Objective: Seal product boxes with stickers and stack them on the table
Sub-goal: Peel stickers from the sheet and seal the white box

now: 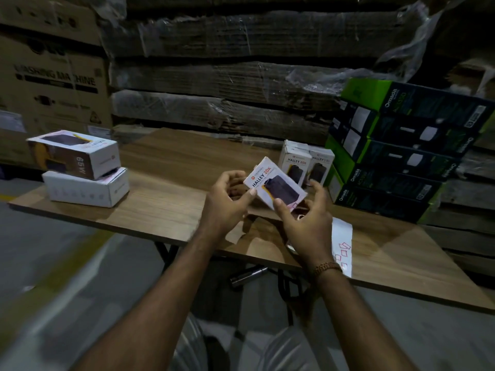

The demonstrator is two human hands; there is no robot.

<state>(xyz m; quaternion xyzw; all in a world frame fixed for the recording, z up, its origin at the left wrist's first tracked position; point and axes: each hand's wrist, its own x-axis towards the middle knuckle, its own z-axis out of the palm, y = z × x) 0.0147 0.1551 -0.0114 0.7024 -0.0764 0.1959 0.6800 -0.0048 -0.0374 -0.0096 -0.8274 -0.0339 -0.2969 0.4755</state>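
Both hands hold one white box (276,182) above the table (166,188), tilted, label up. My left hand (227,196) pinches its left edge with thumb on top; my right hand (304,218) grips its lower right corner, thumb on the face. Just behind the box stand two like boxes (305,163), upright, touching. Right of the box rises a green-black stack (401,151). Near right lies a sticker sheet (342,245). Far left of the box, two white boxes (80,170) sit stacked.
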